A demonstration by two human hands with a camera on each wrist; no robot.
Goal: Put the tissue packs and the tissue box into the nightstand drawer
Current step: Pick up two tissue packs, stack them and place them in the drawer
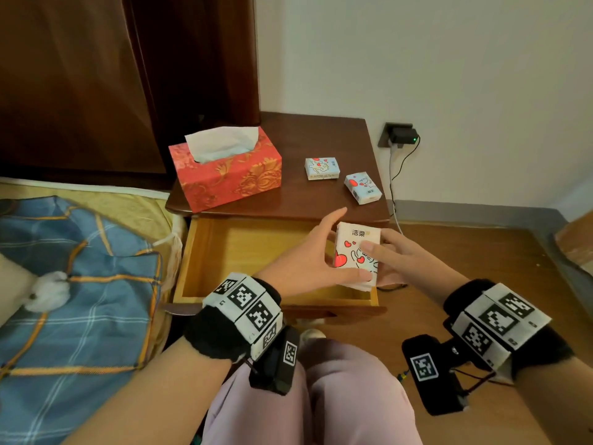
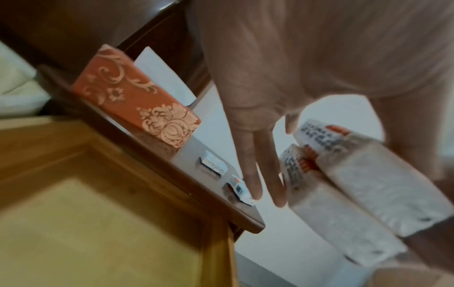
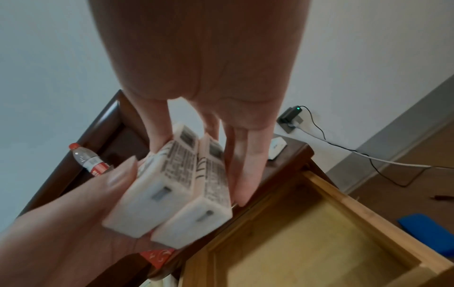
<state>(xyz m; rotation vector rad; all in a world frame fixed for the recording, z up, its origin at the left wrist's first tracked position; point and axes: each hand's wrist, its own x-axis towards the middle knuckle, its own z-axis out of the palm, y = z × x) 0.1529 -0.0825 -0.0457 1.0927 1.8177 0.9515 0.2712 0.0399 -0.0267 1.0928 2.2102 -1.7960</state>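
Two white tissue packs [image 1: 356, 252] with red hearts are held side by side above the right part of the open nightstand drawer [image 1: 187, 252]. My left hand [image 1: 333, 248] grips them from the left, thumb along their lower edge. From the right, my right hand [image 1: 390, 252] pinches them, thumb on the front and fingers behind. The wrist views show the pair of packs [image 2: 356, 184] [image 3: 181, 186] edge-on. A red tissue box [image 1: 227, 175] stands on the nightstand top [image 1: 288, 200], and two more small packs [image 1: 322, 168] [image 1: 362, 188] lie at its right side.
A bed with a blue plaid cloth [image 1: 80, 268] borders the drawer on the left. A charger [image 1: 401, 136] sits in a wall socket, its cable running down to the floor. A water bottle [image 3: 88, 159] lies behind the nightstand. My knees in pink trousers [image 1: 321, 396] are below the drawer front.
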